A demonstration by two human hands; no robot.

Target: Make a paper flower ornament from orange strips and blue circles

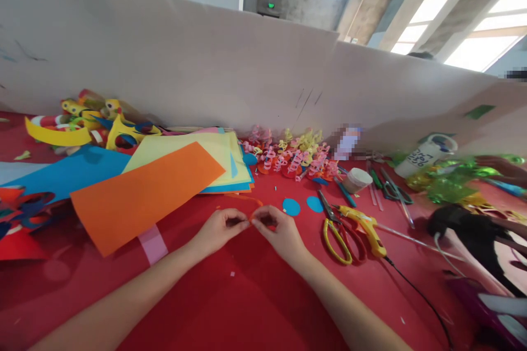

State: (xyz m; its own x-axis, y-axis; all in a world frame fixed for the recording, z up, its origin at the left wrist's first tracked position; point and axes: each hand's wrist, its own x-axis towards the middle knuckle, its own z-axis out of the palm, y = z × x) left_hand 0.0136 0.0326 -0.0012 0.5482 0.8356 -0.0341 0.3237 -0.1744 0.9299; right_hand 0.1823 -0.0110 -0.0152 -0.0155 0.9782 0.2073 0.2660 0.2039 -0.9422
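My left hand (pixel 224 226) and my right hand (pixel 280 228) meet over the red table (pixel 251 307), fingertips pinched close together. Between them is a thin orange strip (pixel 256 209), with a curved part showing above the fingers. Both hands are closed on it. Behind my left hand lies a large orange sheet (pixel 144 197), resting on yellow and blue sheets. Two blue paper discs (pixel 291 207) lie just beyond my right hand. Scissors with yellow and red handles (pixel 336 236) and a yellow glue gun (pixel 366 227) are to the right of it.
Curled pink and yellow paper pieces (pixel 296 156) stand by the white partition (pixel 206 66). Farther right are a small white cup (pixel 357 180), a white marked container (pixel 426 158) and green scissors (pixel 395 189). Colourful paper figures (pixel 94 120) sit at the left. Another person's hand shows at the right edge.
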